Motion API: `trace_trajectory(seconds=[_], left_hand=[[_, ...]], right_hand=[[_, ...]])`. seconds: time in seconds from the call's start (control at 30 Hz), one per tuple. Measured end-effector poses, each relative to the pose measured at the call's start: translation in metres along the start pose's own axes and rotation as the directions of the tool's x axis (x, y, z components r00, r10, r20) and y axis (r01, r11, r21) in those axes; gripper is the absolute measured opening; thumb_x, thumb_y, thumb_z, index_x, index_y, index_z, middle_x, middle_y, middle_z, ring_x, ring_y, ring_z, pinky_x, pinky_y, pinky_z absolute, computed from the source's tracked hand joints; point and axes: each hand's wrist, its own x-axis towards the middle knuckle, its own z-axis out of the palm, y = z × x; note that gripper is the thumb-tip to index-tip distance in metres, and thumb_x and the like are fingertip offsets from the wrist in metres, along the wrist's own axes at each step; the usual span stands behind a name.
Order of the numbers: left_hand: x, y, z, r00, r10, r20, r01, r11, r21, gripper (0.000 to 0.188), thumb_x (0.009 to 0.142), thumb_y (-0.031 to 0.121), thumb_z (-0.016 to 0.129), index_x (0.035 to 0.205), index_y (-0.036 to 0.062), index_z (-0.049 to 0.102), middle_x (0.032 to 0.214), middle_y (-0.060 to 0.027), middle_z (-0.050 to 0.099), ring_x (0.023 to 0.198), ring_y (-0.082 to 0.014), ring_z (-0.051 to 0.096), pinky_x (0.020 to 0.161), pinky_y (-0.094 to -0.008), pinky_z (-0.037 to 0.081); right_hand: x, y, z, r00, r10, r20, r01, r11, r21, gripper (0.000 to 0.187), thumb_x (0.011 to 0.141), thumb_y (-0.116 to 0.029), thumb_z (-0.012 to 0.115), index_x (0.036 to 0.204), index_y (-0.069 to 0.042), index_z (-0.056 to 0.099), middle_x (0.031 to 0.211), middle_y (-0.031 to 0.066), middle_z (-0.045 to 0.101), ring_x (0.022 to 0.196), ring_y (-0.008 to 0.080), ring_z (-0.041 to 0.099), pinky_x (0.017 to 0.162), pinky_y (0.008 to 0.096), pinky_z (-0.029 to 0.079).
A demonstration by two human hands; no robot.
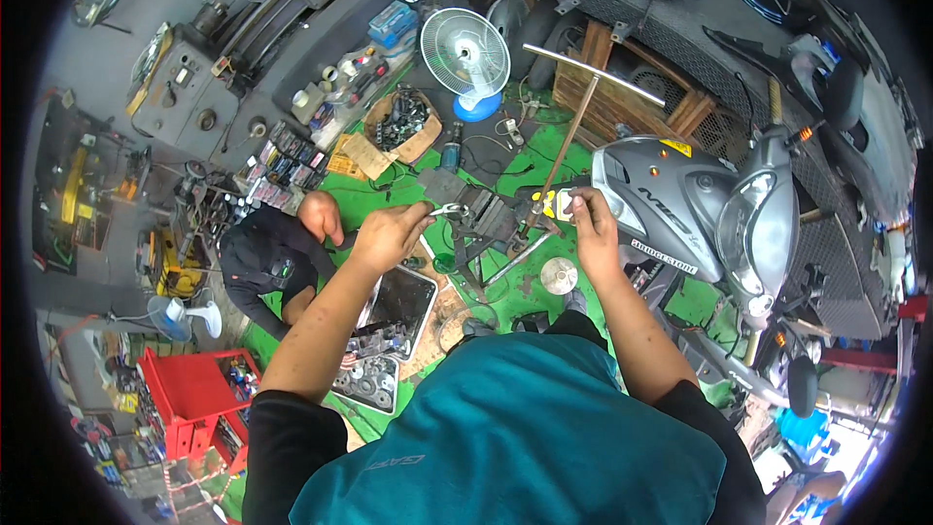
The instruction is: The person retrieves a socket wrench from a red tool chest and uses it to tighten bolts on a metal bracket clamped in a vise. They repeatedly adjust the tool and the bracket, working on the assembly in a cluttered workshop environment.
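Note:
My left hand (391, 236) is closed, its thumb and fingers pinching a small shiny metal piece with a looped end (452, 209). Between the thumb and fingers of my right hand (595, 226) is a small yellow, black and white packet (554, 204), held upright. The two hands are apart at about the same height. Behind and below them stands a dark bench vise (496, 221), beside a long T-shaped metal bar (573, 131) that leans up and away. What exactly the metal piece is, I cannot make out.
On the left a person in dark clothes (267, 253) crouches near a black-bottomed tray (431, 316) and a tray of metal parts (371, 384). A grey scooter (680, 199) stands at right. Farther off are a fan (466, 53) and a cardboard box (428, 136); a red tool cart (185, 379) stands lower left.

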Motion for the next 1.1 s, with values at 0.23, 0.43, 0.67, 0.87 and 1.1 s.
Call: trace_trajectory(seconds=[0.23, 0.43, 0.67, 0.87, 1.1], left_hand=[[0.037, -0.022, -0.019, 0.960, 0.228, 0.161, -0.246, 0.965, 0.096, 0.025, 0.098, 0.032, 0.062, 0.116, 0.0159, 0.067, 0.086, -0.0131, 0.069, 0.079, -0.0360, 0.068, 0.069, -0.0466, 0.053], [0.038, -0.018, -0.026, 0.934, 0.281, 0.222, -0.320, 0.932, 0.170, 0.032, 0.098, 0.034, 0.060, 0.126, 0.0199, 0.067, 0.085, -0.0118, 0.069, 0.076, -0.0338, 0.068, 0.066, -0.0453, 0.054], [0.021, -0.002, -0.019, 0.979, 0.144, 0.146, -0.163, 0.979, 0.125, 0.031, 0.099, 0.033, 0.059, 0.127, 0.0208, 0.065, 0.084, -0.0121, 0.070, 0.073, -0.0349, 0.068, 0.066, -0.0471, 0.054], [0.023, 0.017, -0.020, 0.974, -0.048, 0.222, 0.001, 0.978, 0.208, 0.031, 0.101, 0.042, 0.053, 0.101, 0.0135, 0.064, 0.077, -0.0142, 0.069, 0.074, -0.0364, 0.068, 0.066, -0.0498, 0.052], [0.028, 0.030, -0.017, 0.949, -0.191, 0.250, 0.121, 0.955, 0.271, 0.044, 0.101, 0.050, 0.049, 0.091, 0.0093, 0.064, 0.075, -0.0159, 0.069, 0.075, -0.0378, 0.068, 0.067, -0.0516, 0.052]], right_hand=[[0.001, -0.011, 0.032, 0.996, -0.018, 0.086, 0.026, 0.996, -0.090, 0.041, 0.106, -0.029, 0.054, 0.133, 0.001, 0.047, 0.115, 0.0198, 0.061, 0.105, 0.0268, 0.062, 0.092, 0.0385, 0.051], [0.003, -0.017, 0.041, 0.982, 0.098, 0.163, -0.078, 0.989, -0.129, 0.050, 0.107, -0.044, 0.047, 0.132, 0.000, 0.046, 0.113, 0.0197, 0.062, 0.104, 0.0290, 0.063, 0.092, 0.0403, 0.051], [0.020, 0.009, 0.044, 0.959, 0.159, 0.233, -0.205, 0.960, 0.190, 0.056, 0.106, -0.055, 0.041, 0.117, -0.002, 0.056, 0.103, 0.0162, 0.067, 0.098, 0.0275, 0.064, 0.085, 0.0394, 0.050], [0.033, 0.057, 0.064, 0.897, 0.136, 0.420, -0.384, 0.710, 0.591, 0.066, 0.098, -0.071, 0.043, 0.088, -0.007, 0.056, 0.081, 0.0097, 0.060, 0.086, 0.0244, 0.062, 0.076, 0.0365, 0.046], [0.018, 0.064, 0.093, 0.948, 0.262, 0.179, -0.306, 0.606, 0.734, 0.064, 0.090, -0.073, 0.058, 0.078, -0.011, 0.045, 0.066, 0.0011, 0.042, 0.058, 0.0157, 0.041, 0.056, 0.0314, 0.034]])
